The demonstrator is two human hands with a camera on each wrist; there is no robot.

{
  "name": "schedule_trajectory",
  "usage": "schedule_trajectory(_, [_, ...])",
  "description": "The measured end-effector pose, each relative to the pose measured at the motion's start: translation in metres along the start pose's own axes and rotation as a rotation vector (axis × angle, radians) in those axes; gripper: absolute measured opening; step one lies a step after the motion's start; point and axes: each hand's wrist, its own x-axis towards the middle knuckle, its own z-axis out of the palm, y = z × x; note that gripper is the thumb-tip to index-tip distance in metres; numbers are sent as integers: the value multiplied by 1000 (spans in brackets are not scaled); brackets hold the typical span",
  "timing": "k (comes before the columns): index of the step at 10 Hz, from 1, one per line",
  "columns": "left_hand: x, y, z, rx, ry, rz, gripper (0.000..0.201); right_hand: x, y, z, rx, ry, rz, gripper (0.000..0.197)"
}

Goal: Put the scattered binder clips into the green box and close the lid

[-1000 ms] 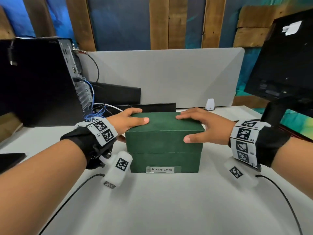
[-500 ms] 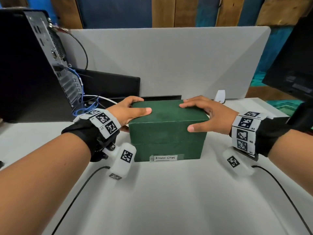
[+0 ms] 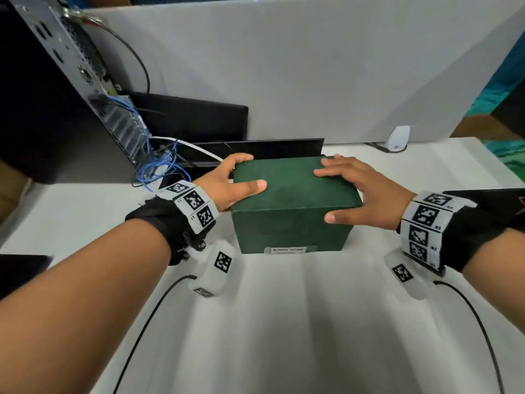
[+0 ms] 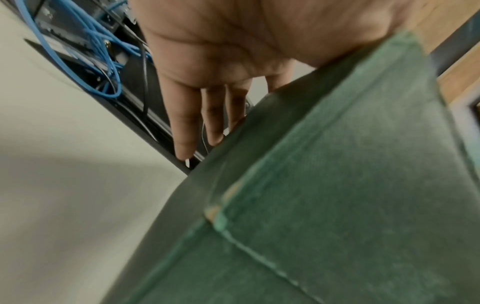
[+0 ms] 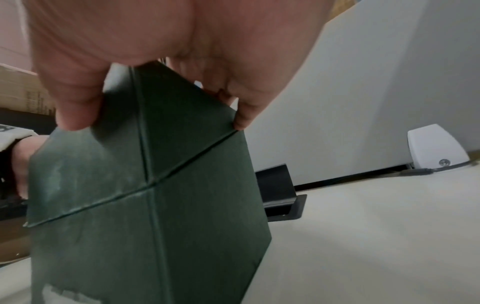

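The green box stands on the white table, lid down, with a "Binder Clips" label at its front foot. My left hand holds the lid's left edge, thumb on top and fingers down the side. My right hand cups the lid's right front corner, fingers on top and thumb on the front face. The lid seam looks closed. No binder clips are in view.
A computer tower with blue cables stands at the back left. A black tray lies just behind the box, and behind that a grey partition with a white bracket. Dark flat objects lie at the right and left edges.
The head view has tilted down and drawn closer. Both hands stay where they were on the lid, and the box has not visibly moved.
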Motion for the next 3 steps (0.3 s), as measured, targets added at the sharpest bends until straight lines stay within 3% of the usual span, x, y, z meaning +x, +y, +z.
schedule_trajectory(1, [-13, 2, -7, 225, 102, 25, 65, -8, -21, -19, -5, -47, 55, 48])
schedule_trajectory(2, [-45, 2, -28, 184, 149, -14, 63, -25, -57, -61, 111, 143, -18, 24])
schedule_trajectory(3, [-102, -8, -50, 91, 102, -130, 51, -56, -104, -117, 302, 392, -184, 25])
